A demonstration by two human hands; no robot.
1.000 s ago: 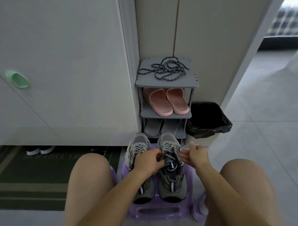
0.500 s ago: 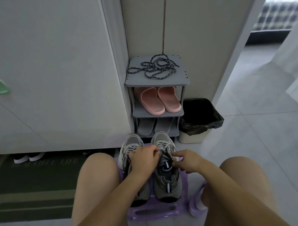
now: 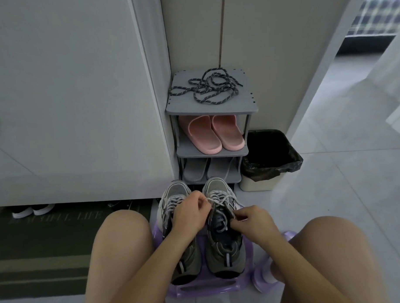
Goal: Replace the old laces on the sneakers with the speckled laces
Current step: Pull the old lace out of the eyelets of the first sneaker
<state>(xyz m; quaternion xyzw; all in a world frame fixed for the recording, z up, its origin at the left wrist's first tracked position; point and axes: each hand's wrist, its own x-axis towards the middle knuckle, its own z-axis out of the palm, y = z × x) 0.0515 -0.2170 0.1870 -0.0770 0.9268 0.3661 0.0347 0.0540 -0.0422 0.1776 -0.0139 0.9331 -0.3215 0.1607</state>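
We look down at two bare hands working on a pair of grey sneakers. The left hand (image 3: 192, 214) lies across the left sneaker (image 3: 176, 190), fingers curled. Its fingertips seem to pinch a pale strand of the old laces (image 3: 220, 201) where they cross the right sneaker (image 3: 227, 257). We judge it sits there to steady the shoe and keep the lacing taut. The right hand (image 3: 253, 222) comes in from the other side, fingers curled small, and pinches another stretch of the same lace beside the dark tongue, probably to draw it out of its eyelets. The exact eyelet is too small for us to tell. Both sneakers are laced with old laces, so the unlacing looks barely begun. The shoes stand side by side, toes pointing away, on a low purple stool (image 3: 199, 289) between bare knees (image 3: 122, 231); that raises them within easy reach of both hands. Just beyond the toes stands a grey shoe rack (image 3: 211, 109) against the wall. The speckled laces (image 3: 209, 87), dark with light flecks, lie in a loose tangle on its top shelf, untouched and well apart from the hands, likely parked there until the old ones are out. Pink slippers (image 3: 212, 135) sit on the shelf below, grey slippers (image 3: 206, 171) on the lowest. A bin (image 3: 269, 153) lined with a black bag stands just beside the rack on the tiled floor (image 3: 354, 191), a handy place for discarded laces.
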